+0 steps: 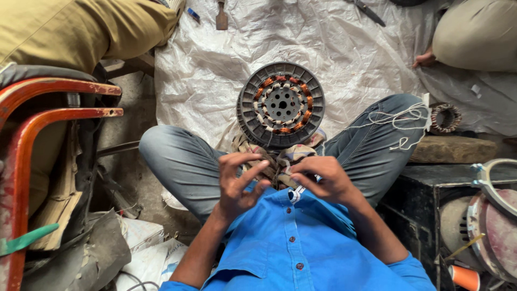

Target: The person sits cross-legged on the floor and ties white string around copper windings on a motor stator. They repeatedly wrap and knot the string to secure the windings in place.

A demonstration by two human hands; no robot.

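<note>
Copper windings are ringing the grey round stator (pixel 280 104), which is lying flat on white plastic sheeting (pixel 344 48) just beyond the crossed legs. The left hand (pixel 237 186) is spreading its fingers loosely, empty. The right hand (pixel 321 178) is curling near the shirt collar; whether it is pinching anything, I cannot tell.

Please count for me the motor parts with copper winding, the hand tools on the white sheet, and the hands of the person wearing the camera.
Wound stators: 2, the large stator and the small stator
Hand tools on the plastic sheet: 2, the chisel and the dark tool
Own hands: 2, left hand, right hand
Total: 6
</note>
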